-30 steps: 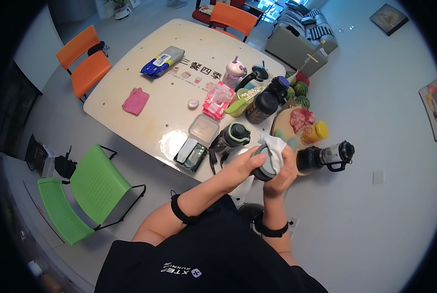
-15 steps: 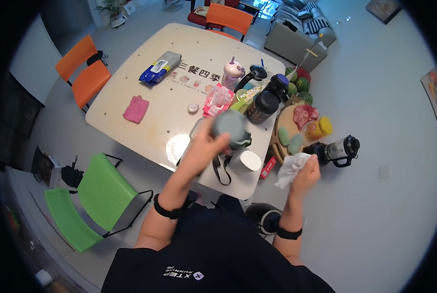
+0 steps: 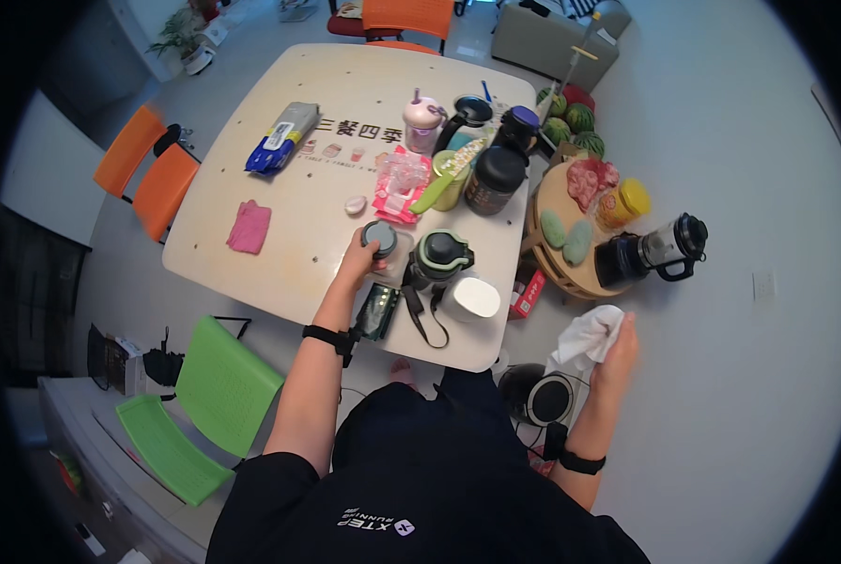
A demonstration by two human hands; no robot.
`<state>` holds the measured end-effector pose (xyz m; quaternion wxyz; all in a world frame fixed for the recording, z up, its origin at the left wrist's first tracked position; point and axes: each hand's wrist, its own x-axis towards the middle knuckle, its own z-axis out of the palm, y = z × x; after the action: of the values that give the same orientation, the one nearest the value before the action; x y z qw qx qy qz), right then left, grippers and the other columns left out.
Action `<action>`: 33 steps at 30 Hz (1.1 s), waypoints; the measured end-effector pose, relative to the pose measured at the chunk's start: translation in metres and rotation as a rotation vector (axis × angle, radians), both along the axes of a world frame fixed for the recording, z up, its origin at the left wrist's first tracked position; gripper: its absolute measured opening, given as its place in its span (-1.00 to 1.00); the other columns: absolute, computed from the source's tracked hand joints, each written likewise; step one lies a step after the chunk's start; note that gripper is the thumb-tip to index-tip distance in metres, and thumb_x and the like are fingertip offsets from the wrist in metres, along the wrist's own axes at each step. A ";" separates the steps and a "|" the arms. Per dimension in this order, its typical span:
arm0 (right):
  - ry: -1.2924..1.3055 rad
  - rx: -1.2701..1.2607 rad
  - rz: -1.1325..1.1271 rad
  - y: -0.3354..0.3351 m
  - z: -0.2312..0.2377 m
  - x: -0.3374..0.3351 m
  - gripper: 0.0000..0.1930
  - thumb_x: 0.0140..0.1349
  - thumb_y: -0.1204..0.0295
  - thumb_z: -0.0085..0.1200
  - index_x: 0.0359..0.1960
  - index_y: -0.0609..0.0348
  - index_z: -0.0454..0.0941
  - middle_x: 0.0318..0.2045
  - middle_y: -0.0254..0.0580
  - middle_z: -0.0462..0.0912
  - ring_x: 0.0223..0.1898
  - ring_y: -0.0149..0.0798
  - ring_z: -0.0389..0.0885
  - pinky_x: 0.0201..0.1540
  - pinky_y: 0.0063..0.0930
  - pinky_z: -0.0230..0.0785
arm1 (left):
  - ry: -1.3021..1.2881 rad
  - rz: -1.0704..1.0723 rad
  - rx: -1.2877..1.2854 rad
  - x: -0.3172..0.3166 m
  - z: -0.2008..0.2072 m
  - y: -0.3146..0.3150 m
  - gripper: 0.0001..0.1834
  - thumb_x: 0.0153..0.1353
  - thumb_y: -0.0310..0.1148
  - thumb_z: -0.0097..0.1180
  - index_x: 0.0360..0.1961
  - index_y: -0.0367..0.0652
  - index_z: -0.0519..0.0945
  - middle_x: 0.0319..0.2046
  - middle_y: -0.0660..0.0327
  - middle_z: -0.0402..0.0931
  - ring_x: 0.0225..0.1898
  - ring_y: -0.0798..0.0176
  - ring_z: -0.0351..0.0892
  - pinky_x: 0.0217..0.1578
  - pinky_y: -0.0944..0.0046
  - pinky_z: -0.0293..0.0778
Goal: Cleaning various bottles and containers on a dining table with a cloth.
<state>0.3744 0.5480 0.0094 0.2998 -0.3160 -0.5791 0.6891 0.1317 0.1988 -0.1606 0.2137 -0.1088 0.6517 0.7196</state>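
Note:
My left hand (image 3: 356, 261) is wrapped round a small container with a round grey top (image 3: 378, 239), down at table level. Just beside it lies a clear plastic box (image 3: 398, 258). A crumpled white cloth or tissue (image 3: 588, 336) is gripped in my right hand (image 3: 618, 362), out past the table's right edge. Close to my left hand stand a dark bottle with a green-rimmed black lid (image 3: 441, 252), a white cup-like container (image 3: 474, 299) with its smooth end up, and a dark green packet (image 3: 377, 312). A black strap (image 3: 425, 320) lies between them.
On the cream table (image 3: 298, 230) are a pink cloth (image 3: 249, 227), a wipes pack (image 3: 283, 139), a pink packet (image 3: 403, 183), a large black bottle (image 3: 495, 179) and a pink tumbler (image 3: 422, 120). A wooden stand (image 3: 561, 254) holds a yellow-lidded jar (image 3: 622, 203). A green chair (image 3: 228, 385) stands left.
My left hand has lowered the grey-topped container onto or near the table, moving it left and away from me. My right hand, still gripping the white cloth, has shifted slightly right and nearer me.

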 end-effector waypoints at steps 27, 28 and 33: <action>-0.235 1.627 1.133 0.075 -0.247 -0.203 -0.58 0.15 0.37 -0.09 0.06 0.25 0.38 0.15 -0.09 0.34 0.28 -0.11 0.15 0.31 -0.14 -0.04 | 0.432 0.414 -0.908 0.080 0.162 0.102 -0.70 0.25 -0.49 -0.09 0.01 -0.22 0.42 -0.05 0.18 0.43 -0.22 0.30 0.46 -0.27 0.34 0.40; -0.254 1.629 1.104 0.081 -0.247 -0.219 -0.58 0.15 0.39 -0.11 0.06 0.27 0.37 0.15 -0.07 0.33 0.28 -0.10 0.15 0.31 -0.13 -0.04 | 0.442 0.407 -0.889 0.085 0.172 0.116 -0.72 0.25 -0.50 -0.09 0.00 -0.24 0.43 -0.06 0.17 0.43 -0.22 0.31 0.45 -0.27 0.35 0.40; -0.313 1.633 0.957 0.120 -0.264 -0.311 -0.60 0.18 0.42 -0.17 0.05 0.32 0.37 0.14 -0.05 0.33 0.29 -0.08 0.13 0.29 -0.08 -0.03 | 0.440 0.319 -0.676 0.089 0.186 0.189 -0.74 0.22 -0.57 -0.09 -0.05 -0.27 0.45 -0.14 0.16 0.44 -0.24 0.32 0.47 -0.23 0.37 0.41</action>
<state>0.0636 0.6680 -0.2541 0.0337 0.1720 -0.9818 0.0725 0.2205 0.3873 0.0255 -0.0920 -0.1161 0.8557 0.4958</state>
